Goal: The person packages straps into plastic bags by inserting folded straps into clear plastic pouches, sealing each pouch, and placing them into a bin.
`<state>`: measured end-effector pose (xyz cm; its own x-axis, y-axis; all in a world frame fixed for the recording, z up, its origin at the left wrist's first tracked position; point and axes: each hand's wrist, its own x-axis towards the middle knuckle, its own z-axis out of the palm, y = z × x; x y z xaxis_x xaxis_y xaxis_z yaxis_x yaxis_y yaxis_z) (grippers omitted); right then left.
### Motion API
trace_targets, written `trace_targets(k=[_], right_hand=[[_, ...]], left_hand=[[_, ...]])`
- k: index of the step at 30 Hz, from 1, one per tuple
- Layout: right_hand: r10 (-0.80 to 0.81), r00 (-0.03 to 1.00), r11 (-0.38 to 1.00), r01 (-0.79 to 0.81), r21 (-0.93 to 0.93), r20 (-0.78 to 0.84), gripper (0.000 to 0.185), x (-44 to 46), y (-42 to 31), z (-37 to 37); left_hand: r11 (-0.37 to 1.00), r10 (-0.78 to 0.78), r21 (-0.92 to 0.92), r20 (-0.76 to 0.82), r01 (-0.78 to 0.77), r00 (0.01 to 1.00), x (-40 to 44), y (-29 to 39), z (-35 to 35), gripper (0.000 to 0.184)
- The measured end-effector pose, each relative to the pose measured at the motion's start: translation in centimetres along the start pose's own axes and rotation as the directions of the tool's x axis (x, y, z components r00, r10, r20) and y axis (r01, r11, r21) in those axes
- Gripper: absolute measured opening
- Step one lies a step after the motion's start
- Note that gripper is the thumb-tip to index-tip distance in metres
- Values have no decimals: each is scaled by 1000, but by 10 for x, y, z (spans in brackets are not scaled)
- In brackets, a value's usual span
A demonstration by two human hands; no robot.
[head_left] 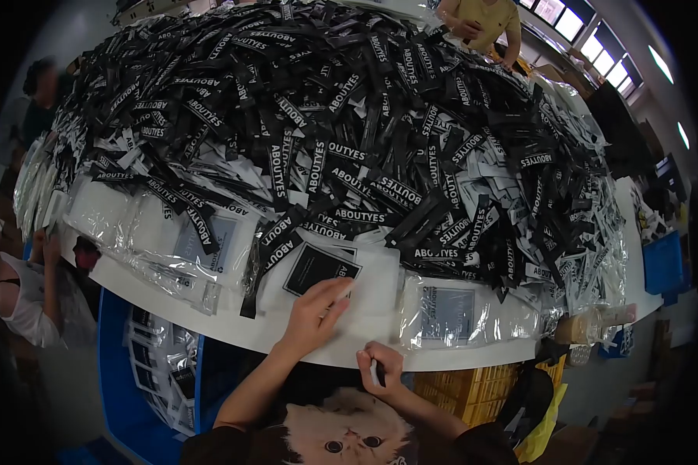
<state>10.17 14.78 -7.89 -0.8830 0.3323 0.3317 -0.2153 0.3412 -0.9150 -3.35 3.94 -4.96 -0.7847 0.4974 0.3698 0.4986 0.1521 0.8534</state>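
My left hand (316, 310) rests on a flat clear plastic bag (376, 267) with a black printed panel (314, 267) at the table's near edge. Its fingers are stretched out, thumb apart, with the fingertips at a black strip end lettered in white. My right hand (381, 366) is closed in a fist just off the table edge. A small dark piece with a pale edge (377, 373) shows in it, too little visible to name. Black ABOUTYES strips (349, 215) lie directly behind the bag.
A large heap of black and white strips (287, 108) covers most of the white table (333, 349). Stacks of clear bags (469, 314) flank my hands. Below stand a blue bin (116, 380) of packed bags and a yellow crate (465, 391). Other people (485, 23) are around the table.
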Motion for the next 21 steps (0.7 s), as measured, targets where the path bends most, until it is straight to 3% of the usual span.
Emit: trace_targets(k=[1,2,3,5,6,9,10,11,13,14,15,16,17,20,21], right_hand=[[45,999,999,-45,27,-16,14,-4,0,-2],[87,996,995,-85,54,-30,14,-6,0,-5],[84,996,995,-82,56,-31,14,-7,0,-7],[265,964,865,-225,448,-27,13,-11,-2,-12],[351,936,735,-280,618,7,15,-13,-4,-16],[504,864,719,-410,562,-15,20,27,-41,-35],[431,902,873,-420,247,14,24,38,-44,-43],[427,904,875,-417,245,14,24,42,-44,-48],[556,817,826,-564,11,153,18,47,-46,-54],[556,817,826,-564,11,152,18,49,-48,-53],[455,847,887,-460,-52,275,13,49,-50,-50],[351,846,935,-342,-97,401,11,50,-51,-46],[345,805,938,-272,-216,483,14,50,-52,-41],[327,855,945,-295,-141,403,16,54,-52,-21],[268,886,956,-294,12,379,29,56,-49,-17]], left_hand=[[979,-184,-101,-61,178,981,-3,2,-2,28],[1000,20,6,-185,-19,982,-3,2,-3,31],[1000,24,8,-186,-23,982,-2,9,-6,31],[933,341,182,-170,-311,924,-6,35,-15,34],[897,402,224,-55,-381,914,-11,42,-18,39],[894,398,131,207,-429,894,-21,56,-15,45],[894,398,133,203,-428,894,-24,53,-13,45],[937,328,38,242,-347,913,-26,50,-11,48],[988,139,-106,253,-115,958,-32,48,-11,55],[988,139,-107,253,-115,957,-38,47,-12,55],[951,-92,-262,269,165,959,-45,47,-14,53],[813,-311,-398,320,425,895,-49,47,-15,51],[866,-354,-246,311,435,882,-50,47,-15,38],[897,-352,-176,266,404,897,-52,36,-17,25],[818,-392,-356,231,452,891,-52,33,-17,19]])
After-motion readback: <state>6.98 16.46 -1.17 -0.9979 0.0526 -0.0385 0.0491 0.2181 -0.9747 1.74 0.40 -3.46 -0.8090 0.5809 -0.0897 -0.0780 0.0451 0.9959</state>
